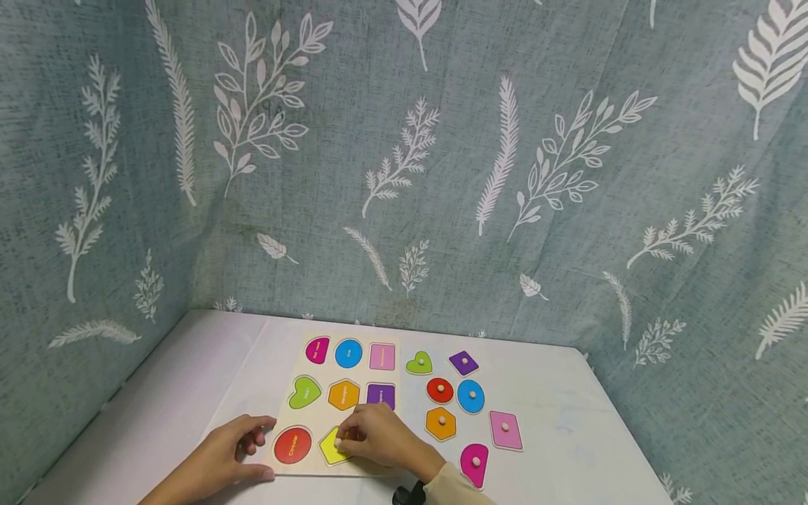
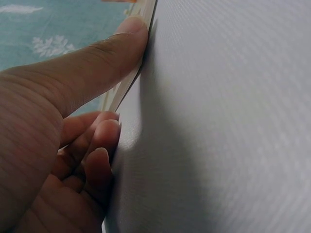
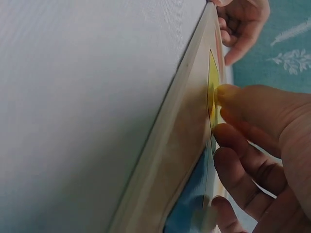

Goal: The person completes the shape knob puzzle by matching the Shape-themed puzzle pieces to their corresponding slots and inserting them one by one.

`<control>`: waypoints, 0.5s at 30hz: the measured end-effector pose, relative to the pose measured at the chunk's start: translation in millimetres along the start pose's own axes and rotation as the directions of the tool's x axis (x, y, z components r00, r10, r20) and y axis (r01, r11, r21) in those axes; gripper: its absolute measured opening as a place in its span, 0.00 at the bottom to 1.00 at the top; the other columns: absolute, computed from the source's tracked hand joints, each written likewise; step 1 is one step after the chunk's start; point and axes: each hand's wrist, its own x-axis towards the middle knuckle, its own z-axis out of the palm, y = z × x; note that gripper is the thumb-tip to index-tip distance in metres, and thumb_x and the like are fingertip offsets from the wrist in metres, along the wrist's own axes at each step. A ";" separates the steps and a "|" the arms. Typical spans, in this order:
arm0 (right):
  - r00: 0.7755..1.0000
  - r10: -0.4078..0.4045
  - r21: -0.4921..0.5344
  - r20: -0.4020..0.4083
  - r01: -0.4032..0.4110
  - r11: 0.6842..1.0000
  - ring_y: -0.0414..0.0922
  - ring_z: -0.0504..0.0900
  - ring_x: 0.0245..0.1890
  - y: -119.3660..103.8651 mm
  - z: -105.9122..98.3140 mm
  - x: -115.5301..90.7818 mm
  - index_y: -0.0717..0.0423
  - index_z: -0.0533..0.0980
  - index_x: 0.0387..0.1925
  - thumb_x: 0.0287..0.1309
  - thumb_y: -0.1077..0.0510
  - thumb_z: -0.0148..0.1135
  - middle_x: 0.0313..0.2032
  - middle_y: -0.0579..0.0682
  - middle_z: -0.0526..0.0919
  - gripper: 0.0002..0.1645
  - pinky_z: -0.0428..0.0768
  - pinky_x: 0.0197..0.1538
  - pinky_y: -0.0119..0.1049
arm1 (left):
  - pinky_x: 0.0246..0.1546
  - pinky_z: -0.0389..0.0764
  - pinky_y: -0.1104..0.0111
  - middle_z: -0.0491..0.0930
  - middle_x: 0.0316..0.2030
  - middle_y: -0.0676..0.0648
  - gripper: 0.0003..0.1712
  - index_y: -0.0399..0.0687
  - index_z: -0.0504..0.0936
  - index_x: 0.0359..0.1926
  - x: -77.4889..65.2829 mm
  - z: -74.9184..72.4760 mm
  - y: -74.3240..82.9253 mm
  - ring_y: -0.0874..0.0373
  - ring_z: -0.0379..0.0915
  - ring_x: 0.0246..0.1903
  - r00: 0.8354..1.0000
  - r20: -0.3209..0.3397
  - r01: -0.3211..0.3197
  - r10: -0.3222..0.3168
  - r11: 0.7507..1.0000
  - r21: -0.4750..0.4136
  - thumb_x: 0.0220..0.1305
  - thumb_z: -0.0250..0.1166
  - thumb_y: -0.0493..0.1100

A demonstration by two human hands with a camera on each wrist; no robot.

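My right hand (image 1: pixel 379 435) pinches the small knob of a yellow pentagon puzzle piece (image 1: pixel 330 449), which sits at the front row of a wooden shape board (image 1: pixel 290 407). In the right wrist view, thumb and index finger meet at the yellow piece (image 3: pixel 211 73). Below it on the board is a blue piece (image 3: pixel 187 194) with a blurred knob, hidden by my hand in the head view. My left hand (image 1: pixel 221 456) touches the board's left edge near the front corner, fingers loosely bent. In the left wrist view, its thumb rests against the board's edge (image 2: pixel 131 80).
Right of the board lie loose knobbed pieces: a green heart (image 1: pixel 419 363), purple square (image 1: pixel 464 363), red circle (image 1: pixel 440 391), blue oval (image 1: pixel 470 397), orange hexagon (image 1: pixel 440 425), pink rectangle (image 1: pixel 506 431) and magenta half-round (image 1: pixel 473 464). Patterned cloth (image 1: pixel 404 175) surrounds the white table (image 1: pixel 568 421).
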 end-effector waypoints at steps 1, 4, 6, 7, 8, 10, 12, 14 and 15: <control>1.000 0.000 0.009 -0.003 0.000 1.000 0.27 0.69 0.28 1.3 -1.3 -1.1 0.45 0.89 0.38 0.62 0.49 0.74 0.26 0.29 0.74 0.07 0.71 0.34 0.21 | 0.35 0.76 0.73 0.71 0.32 0.51 0.49 0.35 0.80 0.58 -0.3 0.3 0.0 0.57 0.69 0.34 1.000 0.000 0.001 -0.001 1.000 0.000 0.34 0.88 0.52; 0.999 0.037 0.071 -0.010 -0.036 0.997 0.28 0.71 0.28 7.5 -5.8 -4.1 0.44 0.89 0.39 0.61 0.49 0.74 0.26 0.29 0.76 0.07 0.73 0.33 0.22 | 0.34 0.76 0.74 0.71 0.32 0.51 0.49 0.34 0.80 0.58 -1.2 0.7 0.1 0.57 0.69 0.34 1.000 0.000 -0.004 0.004 1.000 0.001 0.34 0.88 0.52; 0.997 0.070 0.106 -0.016 -0.068 0.992 0.29 0.71 0.27 12.6 -9.8 -6.3 0.45 0.88 0.39 0.62 0.49 0.74 0.26 0.29 0.76 0.07 0.74 0.33 0.23 | 0.34 0.75 0.74 0.71 0.32 0.51 0.49 0.34 0.80 0.58 -1.3 0.5 0.1 0.57 0.69 0.34 1.000 -0.002 -0.008 0.008 1.000 0.006 0.34 0.88 0.52; 0.996 0.088 0.121 -0.018 -0.085 0.989 0.29 0.71 0.27 15.3 -12.2 -7.6 0.45 0.88 0.39 0.62 0.50 0.74 0.25 0.30 0.76 0.07 0.74 0.33 0.23 | 0.34 0.75 0.74 0.71 0.32 0.51 0.49 0.35 0.80 0.58 -1.4 0.5 0.1 0.58 0.69 0.34 1.000 -0.005 -0.007 0.007 1.000 0.009 0.34 0.88 0.52; 0.994 0.107 0.136 -0.021 -0.103 0.985 0.30 0.71 0.26 18.4 -14.4 -9.0 0.45 0.88 0.40 0.62 0.50 0.74 0.25 0.30 0.76 0.07 0.75 0.33 0.24 | 0.34 0.75 0.74 0.71 0.32 0.51 0.49 0.35 0.80 0.58 -1.4 0.4 0.0 0.58 0.69 0.34 1.000 -0.007 -0.007 0.007 1.000 0.011 0.33 0.88 0.52; 0.992 0.125 0.140 -0.035 -0.119 0.983 0.30 0.72 0.27 25.0 -19.2 -12.4 0.46 0.88 0.40 0.62 0.51 0.73 0.25 0.30 0.76 0.07 0.75 0.33 0.25 | 0.34 0.75 0.74 0.71 0.32 0.52 0.50 0.36 0.80 0.58 -1.2 0.3 -0.1 0.58 0.69 0.34 1.000 -0.010 -0.007 0.007 1.000 0.020 0.33 0.88 0.53; 0.989 0.137 0.139 -0.056 -0.128 0.982 0.31 0.72 0.27 32.2 -24.4 -16.5 0.46 0.88 0.40 0.63 0.51 0.73 0.26 0.31 0.76 0.06 0.75 0.33 0.25 | 0.34 0.75 0.74 0.71 0.32 0.52 0.50 0.35 0.80 0.58 -0.9 0.5 -0.2 0.58 0.69 0.34 1.000 -0.009 -0.009 0.009 1.000 0.023 0.33 0.88 0.53; 0.985 0.148 0.133 -0.082 -0.137 0.982 0.31 0.73 0.28 40.4 -29.2 -21.3 0.45 0.88 0.39 0.63 0.51 0.73 0.27 0.31 0.76 0.05 0.75 0.34 0.26 | 0.34 0.75 0.73 0.71 0.32 0.52 0.50 0.35 0.80 0.58 -0.3 1.1 -0.3 0.58 0.69 0.34 1.000 -0.007 -0.014 0.014 1.000 0.024 0.34 0.88 0.52; 0.984 0.151 0.131 -0.096 -0.138 0.982 0.31 0.73 0.29 44.4 -31.5 -24.0 0.45 0.88 0.38 0.63 0.52 0.73 0.27 0.32 0.76 0.04 0.76 0.34 0.26 | 0.34 0.75 0.73 0.71 0.32 0.52 0.49 0.35 0.80 0.58 0.1 1.4 -0.2 0.58 0.69 0.34 1.000 -0.009 -0.013 0.013 1.000 0.024 0.34 0.88 0.52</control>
